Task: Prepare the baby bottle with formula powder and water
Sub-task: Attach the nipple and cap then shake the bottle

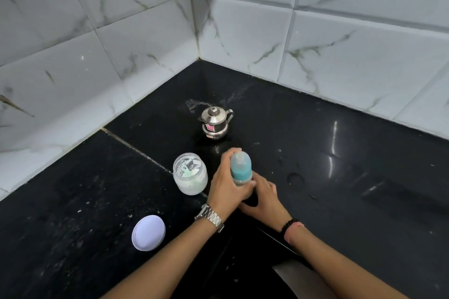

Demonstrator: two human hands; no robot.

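A baby bottle (241,165) with a blue collar and a clear cap stands upright on the black counter (340,177). My left hand (226,184), a metal watch on its wrist, wraps around the bottle's upper part. My right hand (263,198) holds the bottle's lower body, which the fingers hide. Just left of the bottle stands an open clear jar (190,174) of white formula powder with a scoop inside. Its white lid (148,232) lies flat on the counter, nearer to me on the left. A small steel lidded pot (215,123) with a spout and handle stands behind the bottle.
White marble-patterned wall tiles (121,56) meet in a corner behind the counter. Water droplets and smears (295,178) mark the counter right of the bottle. The counter's front edge (274,235) runs under my right wrist.
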